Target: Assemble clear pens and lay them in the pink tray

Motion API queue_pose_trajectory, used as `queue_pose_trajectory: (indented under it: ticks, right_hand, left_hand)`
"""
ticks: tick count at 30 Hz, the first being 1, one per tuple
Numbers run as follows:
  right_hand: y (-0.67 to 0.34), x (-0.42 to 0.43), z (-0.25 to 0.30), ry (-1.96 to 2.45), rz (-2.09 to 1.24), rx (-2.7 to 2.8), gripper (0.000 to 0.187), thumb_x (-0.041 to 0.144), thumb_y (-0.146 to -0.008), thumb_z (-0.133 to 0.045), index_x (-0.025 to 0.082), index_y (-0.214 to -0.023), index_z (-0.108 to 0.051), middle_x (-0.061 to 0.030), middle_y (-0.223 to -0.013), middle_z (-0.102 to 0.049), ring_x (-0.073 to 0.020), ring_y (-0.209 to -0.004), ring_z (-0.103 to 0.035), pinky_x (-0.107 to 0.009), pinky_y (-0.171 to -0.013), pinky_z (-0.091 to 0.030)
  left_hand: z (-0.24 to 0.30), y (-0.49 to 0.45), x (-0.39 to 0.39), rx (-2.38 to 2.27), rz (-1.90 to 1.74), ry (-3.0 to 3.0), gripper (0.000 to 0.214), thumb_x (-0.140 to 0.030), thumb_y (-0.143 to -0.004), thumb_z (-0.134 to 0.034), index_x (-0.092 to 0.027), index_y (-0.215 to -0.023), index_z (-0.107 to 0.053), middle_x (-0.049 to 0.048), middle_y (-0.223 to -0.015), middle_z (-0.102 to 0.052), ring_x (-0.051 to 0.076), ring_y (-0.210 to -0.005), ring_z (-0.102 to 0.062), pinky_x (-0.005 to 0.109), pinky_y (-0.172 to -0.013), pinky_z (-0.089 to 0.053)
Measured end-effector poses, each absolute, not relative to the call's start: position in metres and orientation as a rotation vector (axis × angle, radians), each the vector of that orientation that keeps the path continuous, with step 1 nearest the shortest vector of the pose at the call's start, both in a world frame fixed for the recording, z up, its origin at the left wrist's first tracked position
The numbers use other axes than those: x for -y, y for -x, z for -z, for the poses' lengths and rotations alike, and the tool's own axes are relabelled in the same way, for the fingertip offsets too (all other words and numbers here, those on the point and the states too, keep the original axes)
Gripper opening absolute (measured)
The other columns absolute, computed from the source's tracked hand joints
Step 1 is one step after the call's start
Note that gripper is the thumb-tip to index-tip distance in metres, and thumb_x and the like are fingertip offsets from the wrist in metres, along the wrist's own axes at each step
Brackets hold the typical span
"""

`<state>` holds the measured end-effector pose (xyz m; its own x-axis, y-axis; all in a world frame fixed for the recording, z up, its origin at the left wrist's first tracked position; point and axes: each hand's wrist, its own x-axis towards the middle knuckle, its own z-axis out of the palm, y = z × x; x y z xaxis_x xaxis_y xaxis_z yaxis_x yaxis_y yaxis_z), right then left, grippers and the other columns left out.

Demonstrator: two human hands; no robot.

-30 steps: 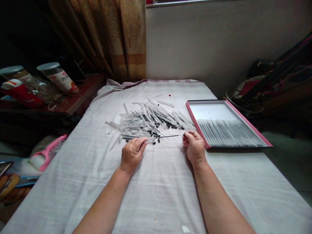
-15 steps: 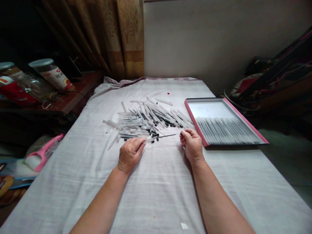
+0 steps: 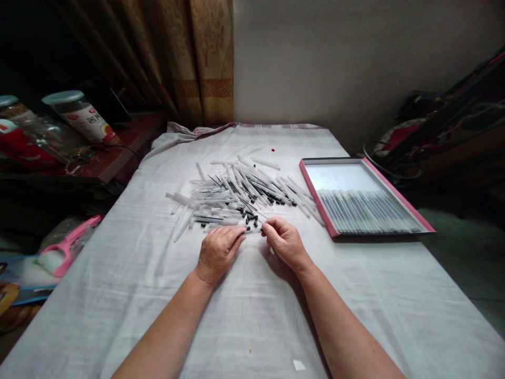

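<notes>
My left hand (image 3: 221,251) is closed around a clear pen barrel (image 3: 253,233), and most of that barrel is hidden by the fingers. At the barrel's right end, my right hand (image 3: 284,243) pinches the dark end of a pen refill (image 3: 262,230), whose length now lies inside the barrel. Just beyond the hands spreads a pile of loose clear barrels (image 3: 244,181) mixed with dark refills. Several small black pen plugs (image 3: 249,217) lie at the near edge of the pile, close to the fingertips.
To the right, a shallow pink-edged box (image 3: 330,213) holds a row of pens (image 3: 366,213). A small red piece (image 3: 273,150) lies behind the pile, a white scrap (image 3: 299,365) near the front. Jars (image 3: 89,118) stand on a side table; pink-handled scissors (image 3: 71,247) are at left.
My right hand has moved left toward my left hand, and the refill has slid into the barrel. My left hand has shifted slightly right and nearer to me.
</notes>
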<state>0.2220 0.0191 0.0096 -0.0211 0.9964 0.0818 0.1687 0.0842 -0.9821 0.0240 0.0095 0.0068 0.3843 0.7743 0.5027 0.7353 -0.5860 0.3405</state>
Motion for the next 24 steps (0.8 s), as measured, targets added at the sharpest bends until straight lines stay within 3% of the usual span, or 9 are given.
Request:
queue_pose_trajectory:
  ticks: [3,7,13,16,18,22,24]
  right_hand:
    - [-0.221,-0.017,-0.009,1.334,-0.861,1.542,0.032,0.044,-0.086,-0.053,0.021,-0.064,-0.056,0.0012,-0.058,-0.057,-0.0123,-0.055,-0.050,-0.024,-0.057,-0.040]
    - [-0.222,-0.018,-0.005,1.417,-0.694,1.654,0.044,0.048,-0.088,-0.047,0.022,-0.053,-0.046,0.0026,-0.049,-0.046,-0.0108,-0.048,-0.040,-0.024,-0.051,-0.033]
    - [-0.221,-0.020,0.002,1.428,-0.748,1.593,0.053,0.056,-0.087,-0.045,0.021,-0.048,-0.043,0.0034,-0.045,-0.040,-0.0093,-0.044,-0.038,-0.023,-0.048,-0.031]
    - [-0.223,-0.020,0.002,1.394,-0.849,1.534,0.055,0.058,-0.088,-0.044,0.020,-0.047,-0.047,0.0022,-0.045,-0.044,-0.0102,-0.044,-0.042,-0.024,-0.048,-0.033]
    - [-0.226,-0.020,0.000,1.333,-0.957,1.463,0.052,0.058,-0.088,-0.044,0.020,-0.055,-0.056,0.0013,-0.049,-0.050,-0.0111,-0.045,-0.046,-0.024,-0.049,-0.038]
    - [-0.236,-0.021,-0.008,1.203,-1.238,1.307,0.034,0.051,-0.078,-0.063,0.021,-0.093,-0.068,0.0007,-0.069,-0.064,-0.0114,-0.048,-0.054,-0.024,-0.050,-0.044]
    - [-0.239,-0.021,-0.012,1.175,-1.331,1.312,0.031,0.044,-0.072,-0.070,0.021,-0.092,-0.068,0.0000,-0.074,-0.066,-0.0116,-0.051,-0.056,-0.024,-0.049,-0.044]
  left_hand:
    - [-0.005,-0.026,-0.008,-1.403,-0.982,-2.533,0.022,-0.031,-0.095,-0.050,-0.020,-0.105,-0.067,0.0060,-0.095,-0.075,0.018,-0.086,-0.069,0.031,-0.077,-0.053]
    - [-0.005,-0.028,-0.008,-1.363,-0.936,-2.531,0.023,-0.031,-0.095,-0.050,-0.021,-0.106,-0.068,0.0065,-0.097,-0.075,0.018,-0.088,-0.069,0.031,-0.080,-0.054]
    - [-0.005,-0.030,-0.007,-1.323,-0.938,-2.539,0.023,-0.031,-0.096,-0.050,-0.021,-0.106,-0.068,0.0059,-0.095,-0.075,0.018,-0.087,-0.070,0.030,-0.078,-0.054]
    - [-0.005,-0.032,-0.007,-1.318,-0.933,-2.507,0.023,-0.031,-0.096,-0.049,-0.021,-0.106,-0.068,0.0058,-0.096,-0.075,0.018,-0.088,-0.070,0.030,-0.080,-0.055]
    - [-0.005,-0.032,-0.007,-1.328,-0.927,-2.473,0.024,-0.032,-0.096,-0.049,-0.021,-0.107,-0.068,0.0061,-0.097,-0.075,0.018,-0.089,-0.070,0.030,-0.081,-0.055]
    - [-0.005,-0.030,-0.007,-1.336,-0.933,-2.419,0.024,-0.031,-0.095,-0.049,-0.021,-0.107,-0.068,0.0063,-0.099,-0.075,0.018,-0.090,-0.071,0.030,-0.081,-0.056]
    - [-0.005,-0.029,-0.007,-1.341,-0.935,-2.410,0.024,-0.031,-0.095,-0.049,-0.021,-0.107,-0.068,0.0062,-0.099,-0.075,0.018,-0.089,-0.071,0.030,-0.081,-0.056]
